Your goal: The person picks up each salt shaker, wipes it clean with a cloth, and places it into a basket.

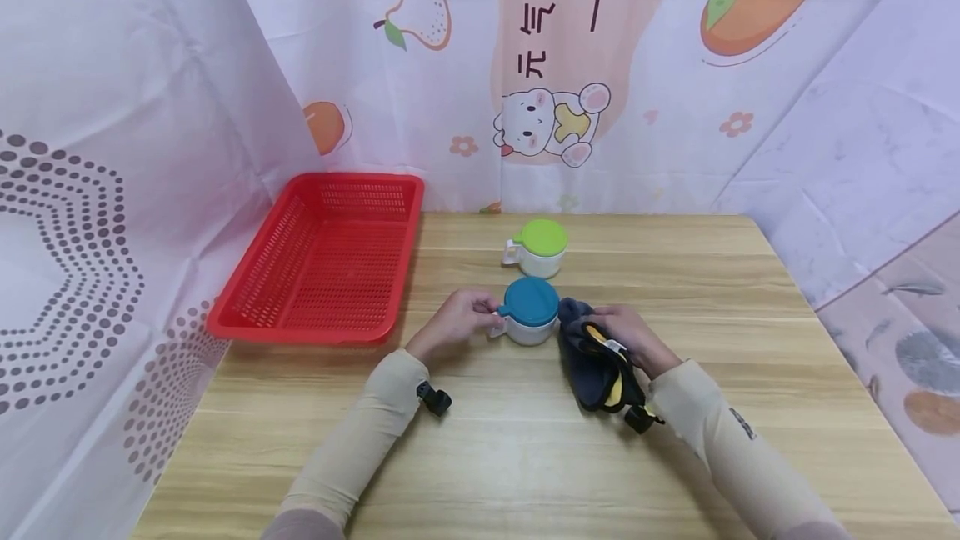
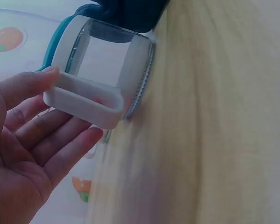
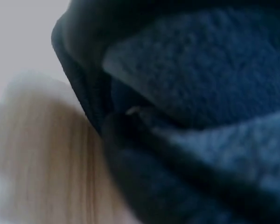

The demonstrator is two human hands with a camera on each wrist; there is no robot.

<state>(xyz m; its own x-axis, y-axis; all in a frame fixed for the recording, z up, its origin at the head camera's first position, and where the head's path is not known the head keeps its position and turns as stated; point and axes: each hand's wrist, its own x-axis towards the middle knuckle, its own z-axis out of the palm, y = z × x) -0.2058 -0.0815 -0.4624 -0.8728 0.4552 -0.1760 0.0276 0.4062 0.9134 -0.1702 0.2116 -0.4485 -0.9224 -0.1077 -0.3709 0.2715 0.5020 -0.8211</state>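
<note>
A clear-sided jar (image 1: 530,333) with a blue lid (image 1: 531,301) stands upright on the table. My left hand (image 1: 462,319) pinches its white handle (image 2: 86,100) at the lid end, the thumb on one side and fingers on the other. Against the jar's right side, my right hand (image 1: 628,333) grips a bunched dark grey-blue cloth (image 1: 588,369) with a black and yellow edge. That fuzzy cloth fills most of the right wrist view and hides the right fingers there. Just behind stands a similar jar (image 1: 542,265) with a green lid.
A red plastic basket (image 1: 397,298) sits at the table's left back, its left side near the curtain. Printed white curtains (image 1: 442,90) rise behind and beside the wood-grained table (image 1: 510,457).
</note>
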